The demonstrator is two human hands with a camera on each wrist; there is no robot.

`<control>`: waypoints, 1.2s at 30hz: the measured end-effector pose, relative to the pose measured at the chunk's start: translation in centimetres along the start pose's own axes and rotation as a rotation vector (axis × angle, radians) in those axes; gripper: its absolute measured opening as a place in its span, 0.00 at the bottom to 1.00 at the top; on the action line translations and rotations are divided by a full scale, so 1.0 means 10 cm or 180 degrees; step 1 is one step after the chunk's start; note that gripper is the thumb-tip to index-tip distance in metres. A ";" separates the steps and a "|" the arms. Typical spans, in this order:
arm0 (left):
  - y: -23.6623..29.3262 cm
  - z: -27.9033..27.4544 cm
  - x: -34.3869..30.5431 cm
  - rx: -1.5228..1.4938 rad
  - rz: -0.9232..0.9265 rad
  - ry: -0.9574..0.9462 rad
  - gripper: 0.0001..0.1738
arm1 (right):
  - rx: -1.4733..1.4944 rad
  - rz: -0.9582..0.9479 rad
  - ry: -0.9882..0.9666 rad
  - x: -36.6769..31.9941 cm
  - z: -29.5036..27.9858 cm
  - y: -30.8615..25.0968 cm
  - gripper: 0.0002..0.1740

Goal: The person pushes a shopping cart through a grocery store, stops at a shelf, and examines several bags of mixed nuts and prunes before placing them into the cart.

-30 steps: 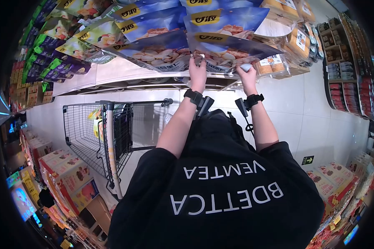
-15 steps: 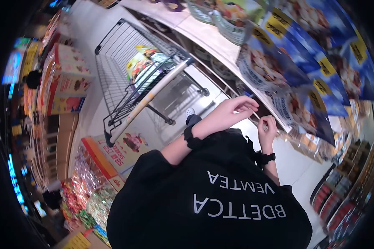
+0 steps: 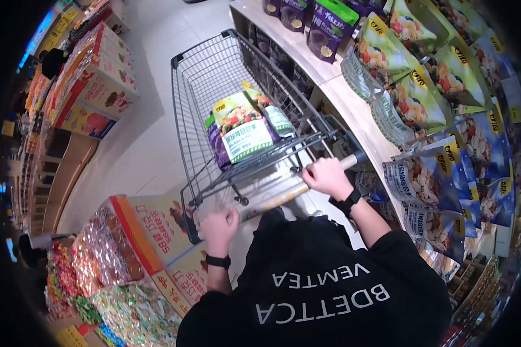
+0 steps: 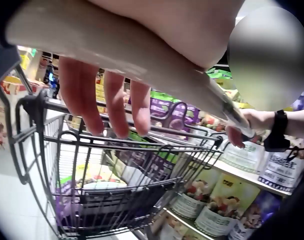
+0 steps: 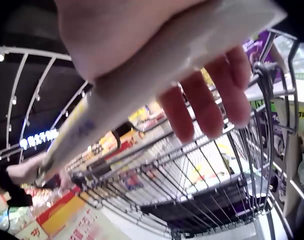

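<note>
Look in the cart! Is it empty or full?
In between: the cart has a few bags in it, with bare wire showing beyond them.

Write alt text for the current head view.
A person's left hand and right hand grip the handle of a shopping cart carrying bagged food, seen from above. A shelf of colorful bags stands to the right; printed boxes and small wrapped items to the left.

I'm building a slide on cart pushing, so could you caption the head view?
Left hand and right hand on the handle of a shopping cart carrying bagged goods, beside shelved pouches.
</note>
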State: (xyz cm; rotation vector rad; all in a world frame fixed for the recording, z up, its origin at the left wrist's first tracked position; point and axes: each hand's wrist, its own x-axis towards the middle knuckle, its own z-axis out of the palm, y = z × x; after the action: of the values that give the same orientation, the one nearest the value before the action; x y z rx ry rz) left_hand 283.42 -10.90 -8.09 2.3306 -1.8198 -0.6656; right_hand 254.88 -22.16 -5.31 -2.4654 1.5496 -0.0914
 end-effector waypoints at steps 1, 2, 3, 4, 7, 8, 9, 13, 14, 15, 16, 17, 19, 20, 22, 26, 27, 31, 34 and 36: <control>-0.01 -0.02 0.02 -0.0150 0.0131 0.0168 0.15 | -0.0071 0.0086 -0.0069 0.01 -0.02 -0.03 0.20; -0.04 -0.02 0.03 -0.0291 0.0249 0.0334 0.15 | -0.0122 0.0168 -0.0138 0.04 -0.03 -0.07 0.19; -0.09 0.02 0.04 -0.0283 0.0273 0.0472 0.15 | -0.0166 0.0174 -0.0129 0.07 0.00 -0.08 0.19; -0.14 0.06 0.06 -0.0268 0.0284 0.0606 0.15 | -0.0196 0.0175 -0.0126 0.09 0.02 -0.09 0.18; -0.18 -0.08 0.18 -0.0538 0.0190 0.0450 0.15 | -0.0207 0.0207 -0.0180 0.21 0.02 -0.16 0.17; -0.20 -0.10 0.26 -0.0564 0.0259 0.0437 0.15 | -0.0182 0.0233 -0.0199 0.26 0.02 -0.20 0.16; -0.25 -0.12 0.31 -0.0513 0.0159 0.0346 0.15 | -0.0169 0.0294 -0.0239 0.31 0.02 -0.23 0.16; -0.34 -0.26 0.56 -0.0242 0.0047 0.0100 0.16 | -0.0039 0.0364 -0.0191 0.56 0.06 -0.34 0.18; -0.35 -0.30 0.61 -0.0173 -0.0033 0.0081 0.17 | -0.0062 0.0363 -0.0227 0.63 0.06 -0.35 0.18; -0.38 -0.31 0.68 -0.0105 -0.0095 -0.0015 0.17 | -0.0046 0.0400 -0.0254 0.69 0.06 -0.35 0.18; -0.40 -0.34 0.75 -0.0119 -0.0150 -0.0042 0.16 | -0.0010 0.0402 -0.0296 0.77 0.06 -0.36 0.19; -0.48 -0.33 0.81 -0.0237 0.0011 0.0075 0.17 | 0.0030 0.0411 -0.0386 0.85 0.03 -0.41 0.18; -0.53 -0.34 0.91 -0.0320 -0.0028 0.0118 0.17 | 0.0096 0.0385 -0.0295 0.94 0.10 -0.42 0.18; -0.55 -0.32 0.97 -0.0315 -0.0059 0.0064 0.16 | 0.0136 0.0393 -0.0222 1.00 0.10 -0.39 0.17; -0.49 -0.35 1.06 -0.0240 -0.0146 0.0093 0.16 | 0.0129 0.0330 -0.0195 1.12 0.07 -0.33 0.17; -0.33 -0.41 1.27 -0.0419 -0.0143 -0.0053 0.17 | 0.0152 0.0311 -0.0311 1.36 0.02 -0.17 0.16; -0.32 -0.40 1.32 -0.0462 -0.0103 -0.0071 0.17 | 0.0136 0.0322 -0.0358 1.42 0.00 -0.14 0.16; -0.21 -0.54 1.50 -0.0732 -0.0229 -0.0606 0.13 | 0.0413 0.0119 -0.0677 1.55 -0.08 0.02 0.17; 0.10 -1.21 1.69 -0.1834 0.0361 -0.0415 0.09 | 0.0823 -0.0473 -0.1151 1.72 -0.28 0.20 0.12; 0.40 -2.01 1.87 -0.2594 0.0449 -0.1223 0.12 | 0.1929 -0.1031 -0.1538 2.12 -0.80 0.14 0.08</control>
State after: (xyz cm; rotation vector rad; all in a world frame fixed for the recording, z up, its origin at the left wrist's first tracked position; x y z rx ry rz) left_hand 291.40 -33.22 6.32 1.5910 -1.3969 -1.5513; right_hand 261.58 -42.96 0.75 -2.0204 0.7703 -0.0113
